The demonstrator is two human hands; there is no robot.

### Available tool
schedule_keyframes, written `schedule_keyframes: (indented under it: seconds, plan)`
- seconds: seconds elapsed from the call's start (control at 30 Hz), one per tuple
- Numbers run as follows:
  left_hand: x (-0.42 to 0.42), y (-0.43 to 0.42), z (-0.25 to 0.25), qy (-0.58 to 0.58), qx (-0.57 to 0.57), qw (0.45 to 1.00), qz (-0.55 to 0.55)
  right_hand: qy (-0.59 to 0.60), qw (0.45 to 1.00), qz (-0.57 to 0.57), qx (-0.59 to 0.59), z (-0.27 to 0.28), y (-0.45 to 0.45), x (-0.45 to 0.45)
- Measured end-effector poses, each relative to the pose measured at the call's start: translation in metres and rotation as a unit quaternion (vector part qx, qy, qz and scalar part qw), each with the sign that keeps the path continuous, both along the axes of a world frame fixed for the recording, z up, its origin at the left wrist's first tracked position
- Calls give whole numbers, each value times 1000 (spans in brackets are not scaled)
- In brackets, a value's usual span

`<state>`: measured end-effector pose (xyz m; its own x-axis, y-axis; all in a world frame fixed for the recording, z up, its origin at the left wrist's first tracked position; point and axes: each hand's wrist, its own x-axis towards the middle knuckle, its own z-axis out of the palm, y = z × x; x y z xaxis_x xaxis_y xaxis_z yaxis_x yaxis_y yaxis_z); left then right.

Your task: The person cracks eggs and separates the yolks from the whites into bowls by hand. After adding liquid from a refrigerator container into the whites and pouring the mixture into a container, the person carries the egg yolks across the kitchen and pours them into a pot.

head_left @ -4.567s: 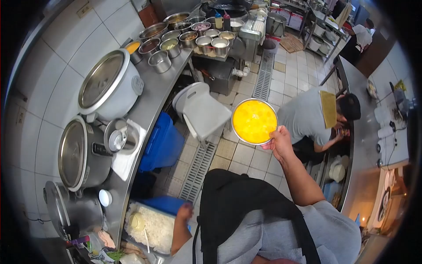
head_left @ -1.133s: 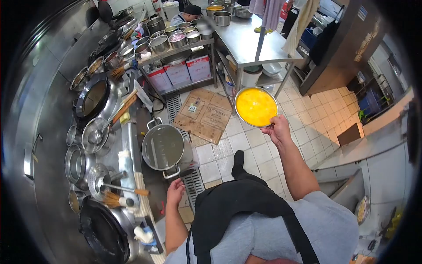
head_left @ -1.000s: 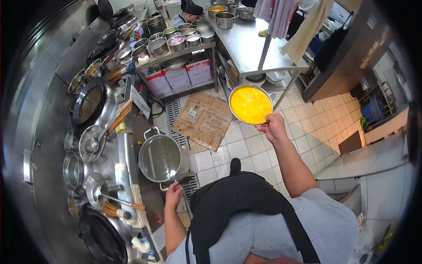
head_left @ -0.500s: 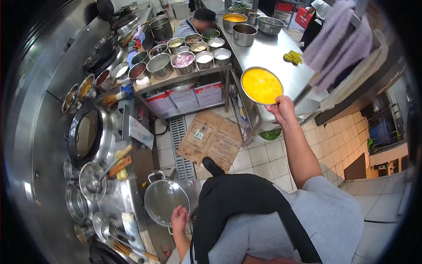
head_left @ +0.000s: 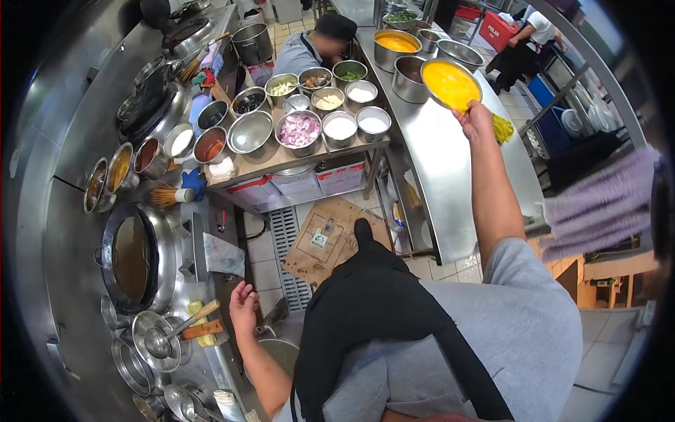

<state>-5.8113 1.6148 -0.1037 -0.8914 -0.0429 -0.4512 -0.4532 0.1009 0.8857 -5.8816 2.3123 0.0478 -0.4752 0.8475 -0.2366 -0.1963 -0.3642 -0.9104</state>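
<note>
My right hand (head_left: 475,121) grips the near rim of a round metal bowl (head_left: 451,83) of yellow liquid that looks like beaten egg. It is held up over the steel counter (head_left: 457,190), close to a pot of dark contents (head_left: 410,79) and another pot of yellow liquid (head_left: 396,46). A yellow-green item (head_left: 502,129), perhaps a cloth, lies behind my right wrist. Low on the left, my left hand (head_left: 243,309) is empty, its fingers loosely bent and apart. It hovers beside the stove edge, above a large pot (head_left: 280,354) partly hidden by my arm.
A wok (head_left: 131,257) sits on the stove at left, with a ladle (head_left: 160,343) resting over a strainer nearby. Several ingredient containers, one with chopped onion (head_left: 299,131), fill the shelf ahead. Flattened cardboard (head_left: 327,239) covers the floor. A co-worker (head_left: 309,53) bends beyond the shelf.
My right hand has carried the bowl forward along the counter, towards the pots. The left hand has moved up and left from the large pot. My body and view have shifted forward.
</note>
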Motion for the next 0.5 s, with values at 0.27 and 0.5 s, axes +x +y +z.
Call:
schedule_keyframes:
  seconds: [0.27, 0.5]
  plan:
    - [10, 43, -51, -127, -3, 988, 92, -15, 999, -16, 31, 5, 95, -123]
    - [66, 75, -74, -209, 26, 957, 198, -21, 1000, -8, 13, -7, 164, -213]
